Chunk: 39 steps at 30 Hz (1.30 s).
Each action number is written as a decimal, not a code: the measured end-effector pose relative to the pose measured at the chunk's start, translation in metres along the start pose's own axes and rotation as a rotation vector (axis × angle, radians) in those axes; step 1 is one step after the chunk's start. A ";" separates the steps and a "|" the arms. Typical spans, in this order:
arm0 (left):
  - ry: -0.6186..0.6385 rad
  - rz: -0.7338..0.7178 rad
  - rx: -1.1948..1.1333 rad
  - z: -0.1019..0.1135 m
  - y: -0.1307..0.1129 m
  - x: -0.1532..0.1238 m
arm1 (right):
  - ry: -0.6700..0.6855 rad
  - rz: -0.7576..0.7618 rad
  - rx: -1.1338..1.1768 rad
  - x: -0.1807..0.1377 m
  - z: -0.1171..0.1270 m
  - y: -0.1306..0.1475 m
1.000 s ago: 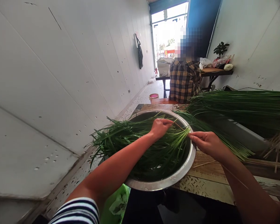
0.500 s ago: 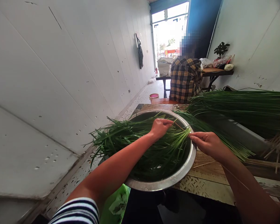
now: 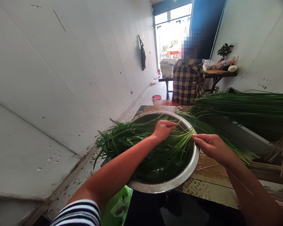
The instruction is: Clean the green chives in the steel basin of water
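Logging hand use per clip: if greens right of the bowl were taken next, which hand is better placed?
Likely the right hand: it is at the right rim of the bowl, nearer the outside greens. The left hand is over the bowl, farther off. Both appear to pinch a thin strand, though.

The left hand [image 3: 163,129] and right hand [image 3: 208,145] pinch a thin straw [image 3: 184,128] stretched between them, at the pale ends of the long greens [image 3: 122,133] in a metal bowl [image 3: 160,188]. A bigger pile [image 3: 250,102] lies to the right. Beyond, a person [image 3: 188,81] sits facing away.
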<state>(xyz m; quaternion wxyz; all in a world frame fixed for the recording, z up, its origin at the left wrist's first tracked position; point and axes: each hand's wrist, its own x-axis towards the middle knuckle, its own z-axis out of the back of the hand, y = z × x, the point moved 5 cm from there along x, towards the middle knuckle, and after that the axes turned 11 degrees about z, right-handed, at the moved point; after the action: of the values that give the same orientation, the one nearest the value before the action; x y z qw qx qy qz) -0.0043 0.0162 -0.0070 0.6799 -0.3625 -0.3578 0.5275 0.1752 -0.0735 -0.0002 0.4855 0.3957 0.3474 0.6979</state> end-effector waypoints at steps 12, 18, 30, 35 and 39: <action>0.267 -0.167 0.163 -0.001 -0.039 -0.015 | -0.048 0.020 -0.033 0.002 0.001 0.002; 0.102 -0.136 0.395 0.016 -0.013 0.009 | -0.054 0.018 -0.071 0.002 0.003 0.001; 0.205 -0.046 0.362 0.001 0.001 0.008 | -0.021 0.051 -0.082 0.000 0.003 0.005; 0.046 0.069 0.126 0.011 -0.002 0.008 | -0.012 0.033 -0.074 0.000 0.002 0.003; 0.043 0.123 -0.012 0.011 -0.005 0.005 | -0.020 0.032 -0.091 0.001 0.002 0.002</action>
<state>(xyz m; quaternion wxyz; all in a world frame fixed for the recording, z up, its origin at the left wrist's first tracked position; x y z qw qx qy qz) -0.0111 0.0210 0.0033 0.6516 -0.3991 -0.3231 0.5584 0.1761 -0.0727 0.0031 0.4951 0.3856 0.3041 0.7167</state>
